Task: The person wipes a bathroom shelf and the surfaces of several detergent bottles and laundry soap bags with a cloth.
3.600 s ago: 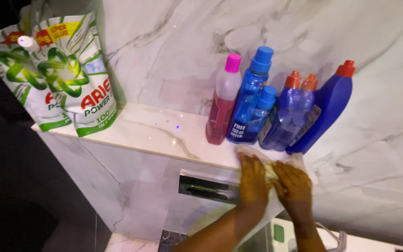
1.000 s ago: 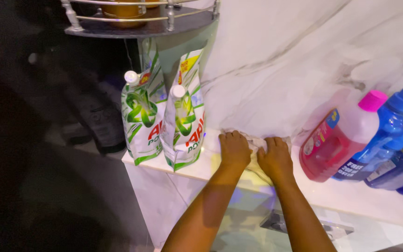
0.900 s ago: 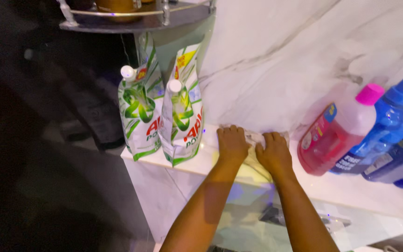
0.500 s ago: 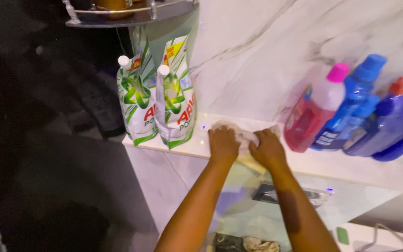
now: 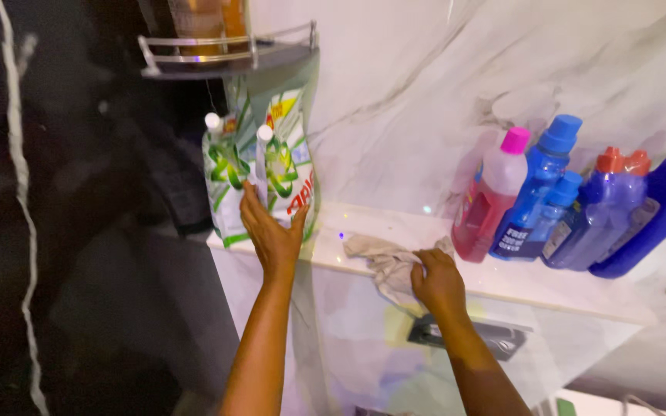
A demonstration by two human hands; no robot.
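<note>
Cloth (image 5: 383, 258) under right hand (image 5: 437, 281) on marble ledge (image 5: 549, 285); left hand (image 5: 271, 231) open against pouches (image 5: 290, 166).

You're in a home bathroom or laundry corner — marble-veined wall tiles (image 5: 441, 85) run behind a pale stone ledge (image 5: 518, 281). On the left stand green detergent pouches (image 5: 260, 173) under a metal corner shelf (image 5: 225, 58) — on the right, pink and blue cleaner bottles (image 5: 572, 204).
</note>
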